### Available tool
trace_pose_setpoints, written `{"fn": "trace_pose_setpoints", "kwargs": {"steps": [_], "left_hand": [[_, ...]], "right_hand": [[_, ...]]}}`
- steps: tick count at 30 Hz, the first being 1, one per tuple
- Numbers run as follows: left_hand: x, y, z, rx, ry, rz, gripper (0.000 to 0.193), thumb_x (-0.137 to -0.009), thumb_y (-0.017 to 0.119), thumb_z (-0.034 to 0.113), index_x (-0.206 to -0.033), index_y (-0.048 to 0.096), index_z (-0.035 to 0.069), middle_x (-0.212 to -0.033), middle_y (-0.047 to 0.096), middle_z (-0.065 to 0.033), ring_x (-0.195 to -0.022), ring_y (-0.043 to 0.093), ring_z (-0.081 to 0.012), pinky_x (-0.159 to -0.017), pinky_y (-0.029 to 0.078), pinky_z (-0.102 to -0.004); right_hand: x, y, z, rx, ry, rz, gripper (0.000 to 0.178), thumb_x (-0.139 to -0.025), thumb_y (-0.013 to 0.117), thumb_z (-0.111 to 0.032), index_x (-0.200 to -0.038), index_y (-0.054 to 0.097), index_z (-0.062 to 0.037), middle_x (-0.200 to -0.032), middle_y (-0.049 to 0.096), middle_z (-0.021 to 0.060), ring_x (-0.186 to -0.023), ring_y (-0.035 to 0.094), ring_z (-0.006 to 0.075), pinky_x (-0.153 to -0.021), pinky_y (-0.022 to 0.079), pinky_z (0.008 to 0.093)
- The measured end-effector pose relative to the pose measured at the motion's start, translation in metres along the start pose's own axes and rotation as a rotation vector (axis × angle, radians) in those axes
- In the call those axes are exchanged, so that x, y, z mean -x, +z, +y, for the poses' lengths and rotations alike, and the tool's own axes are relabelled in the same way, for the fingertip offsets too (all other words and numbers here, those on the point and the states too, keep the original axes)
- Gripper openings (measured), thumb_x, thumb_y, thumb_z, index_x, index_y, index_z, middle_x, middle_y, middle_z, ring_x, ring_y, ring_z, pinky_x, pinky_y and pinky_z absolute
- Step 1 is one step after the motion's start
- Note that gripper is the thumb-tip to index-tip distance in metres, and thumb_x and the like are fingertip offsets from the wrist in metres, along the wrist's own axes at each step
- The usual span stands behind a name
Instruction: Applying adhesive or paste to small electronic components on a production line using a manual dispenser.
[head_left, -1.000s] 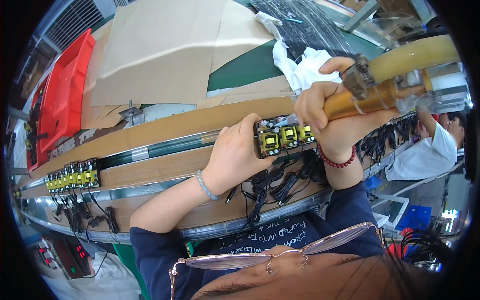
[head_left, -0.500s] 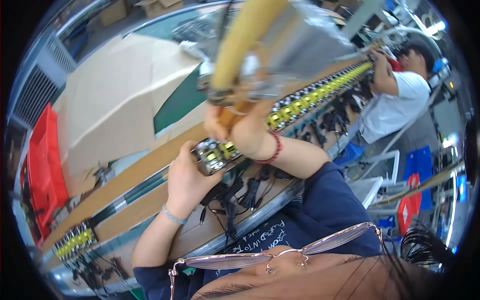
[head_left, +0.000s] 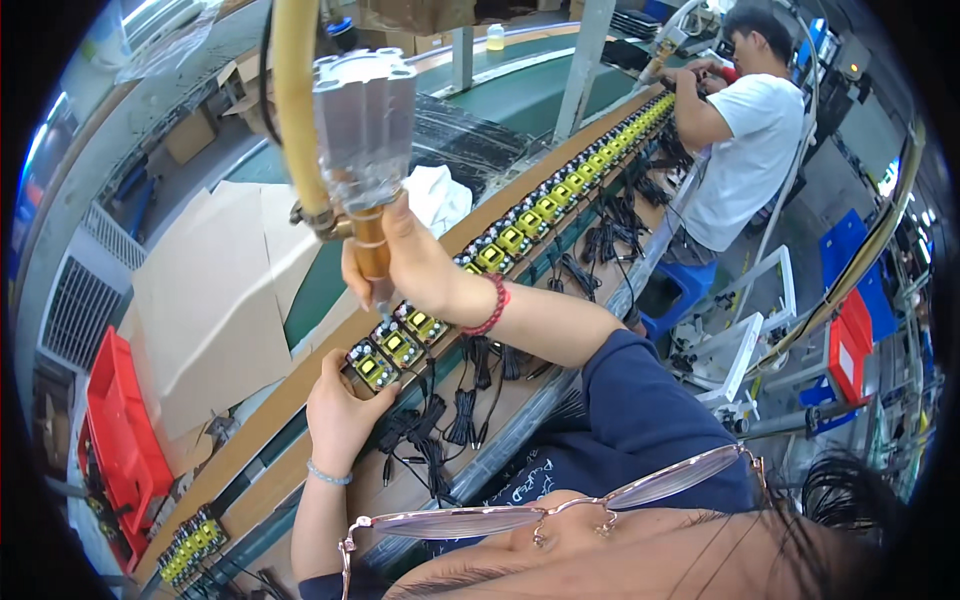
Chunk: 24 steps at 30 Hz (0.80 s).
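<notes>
the right hand (head_left: 420,262) is wrapped around a smooth, round orange tube (head_left: 372,255) with a boxy, see-through block (head_left: 365,120) on top. its arm bends in from the right, and the tube's thin tip points down at the boards. the left hand (head_left: 336,408) pinches the near end of a long row of bumpy green-and-yellow circuit boards (head_left: 401,348), thumb below, fingers above. thin black bendy cables (head_left: 462,415) hang beside the row. farther left are flat tan cardboard sheets (head_left: 215,310) and a hard red plastic tray (head_left: 118,425).
</notes>
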<state>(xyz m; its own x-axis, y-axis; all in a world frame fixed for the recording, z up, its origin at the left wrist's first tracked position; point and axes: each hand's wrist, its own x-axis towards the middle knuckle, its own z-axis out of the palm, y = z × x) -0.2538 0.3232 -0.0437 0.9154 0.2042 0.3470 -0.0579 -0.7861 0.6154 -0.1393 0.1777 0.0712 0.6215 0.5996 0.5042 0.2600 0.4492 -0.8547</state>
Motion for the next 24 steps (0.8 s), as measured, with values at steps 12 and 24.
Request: {"fn": "trace_pose_setpoints", "kwargs": {"steps": [12,24], "left_hand": [[-0.001,-0.013,0.008,0.014,-0.135,-0.088,0.069,-0.061,0.079,0.036,-0.110,0.050,-0.003,-0.092,0.062,-0.0213,-0.087,0.062,-0.0348,-0.076,0.049,-0.0380],[0.032,-0.023,-0.002,-0.181,0.321,0.148,0.049,-0.068,0.072,0.039,-0.111,0.064,0.016,-0.118,0.050,-0.0125,-0.118,0.039,-0.0327,-0.099,0.028,-0.0483]], "right_hand": [[-0.037,-0.113,0.038,0.180,0.060,0.012,0.083,-0.086,0.017,-0.068,-0.121,0.042,0.0030,-0.071,0.056,0.0067,-0.071,0.055,0.0178,-0.071,0.045,0.0307],[-0.012,-0.061,0.016,-0.081,0.052,-0.133,0.092,-0.076,0.020,-0.080,-0.116,0.042,-0.0006,-0.052,0.039,0.0002,-0.044,0.039,0.0125,-0.049,0.038,0.0274]]}}
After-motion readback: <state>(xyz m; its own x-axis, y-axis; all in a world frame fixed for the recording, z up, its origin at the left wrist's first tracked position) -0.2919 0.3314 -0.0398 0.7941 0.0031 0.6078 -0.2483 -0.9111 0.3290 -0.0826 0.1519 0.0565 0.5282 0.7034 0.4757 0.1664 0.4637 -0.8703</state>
